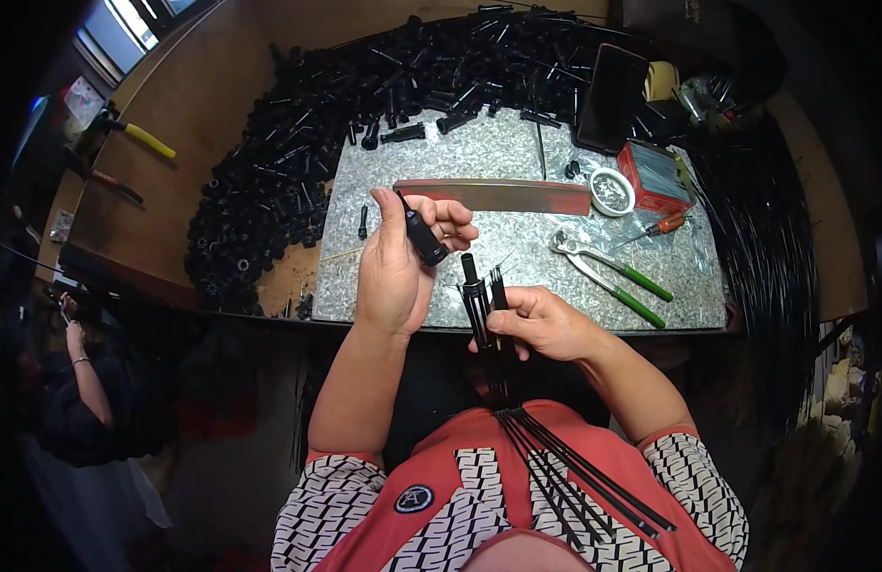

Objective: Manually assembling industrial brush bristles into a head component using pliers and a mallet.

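Note:
In my left hand (388,276), raised over the front left of the stone slab, is a short black cylindrical plastic part (425,238). It lies between the thumb and the palm, and the other fingers are loosely curled. My right hand (550,324), lower and to the right, pinches a black umbrella frame (474,310) between thumb and fingers. The frame's tube end points up toward the left hand, apart from the plastic part. Thin wire ends stick out beside it. Its long black ribs (565,453) fan down over my shirt.
Green-handled pincers (631,278), an orange-handled screwdriver (665,224), a white bowl (598,200) and a red box (662,195) lie at right. A flat metal bar (517,196) crosses the slab (350,276). Black plastic parts (260,176) heap behind and left. Black rods (765,257) hang rightward. Another person (83,381) is at left.

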Tool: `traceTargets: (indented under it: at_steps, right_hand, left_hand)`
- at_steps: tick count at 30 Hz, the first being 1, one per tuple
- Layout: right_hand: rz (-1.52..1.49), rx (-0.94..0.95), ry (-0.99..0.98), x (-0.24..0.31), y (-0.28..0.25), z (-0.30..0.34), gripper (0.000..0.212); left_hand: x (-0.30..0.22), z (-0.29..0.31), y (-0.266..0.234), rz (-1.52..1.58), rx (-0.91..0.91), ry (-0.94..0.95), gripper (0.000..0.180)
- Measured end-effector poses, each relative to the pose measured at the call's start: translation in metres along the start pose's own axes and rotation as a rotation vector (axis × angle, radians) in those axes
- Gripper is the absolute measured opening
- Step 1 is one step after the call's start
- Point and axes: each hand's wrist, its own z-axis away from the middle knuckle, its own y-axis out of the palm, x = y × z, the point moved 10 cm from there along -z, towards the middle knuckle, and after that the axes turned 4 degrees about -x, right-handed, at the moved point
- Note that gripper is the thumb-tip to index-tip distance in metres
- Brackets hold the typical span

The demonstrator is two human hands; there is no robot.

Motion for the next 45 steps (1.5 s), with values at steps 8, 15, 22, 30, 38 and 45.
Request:
traceTargets:
  at_steps: [8, 15, 22, 30, 38, 45]
  right_hand:
    - [-0.016, -0.029, 0.000, 0.001, -0.001, -0.001, 0.023]
    - [-0.015, -0.030, -0.009, 0.002, 0.000, -0.001, 0.022]
    - [-0.021, -0.018, -0.001, -0.006, -0.005, -0.001, 0.021]
    - [0.006, -0.091, -0.016, -0.008, -0.011, -0.002, 0.022]
    - [0.082, -0.273, 0.058, -0.010, -0.022, 0.010, 0.025]
    - [0.952, -0.411, -0.094, 0.086, -0.051, 0.039, 0.015]
  left_hand:
    - [-0.001, 0.002, 0.023, -0.140, 0.133, 0.034, 0.047]
    - [0.019, 0.010, 0.027, -0.321, 0.260, -0.115, 0.044]
    - [0.029, 0.031, -0.007, -0.145, 0.047, 0.006, 0.057]
    - [0.072, 0.064, 0.004, -0.054, 0.144, -0.126, 0.058]
    - [0.084, 0.059, -0.002, 0.125, 0.067, -0.142, 0.044]
    - [0.090, 0.057, 0.001, 0.219, 0.055, -0.128, 0.042]
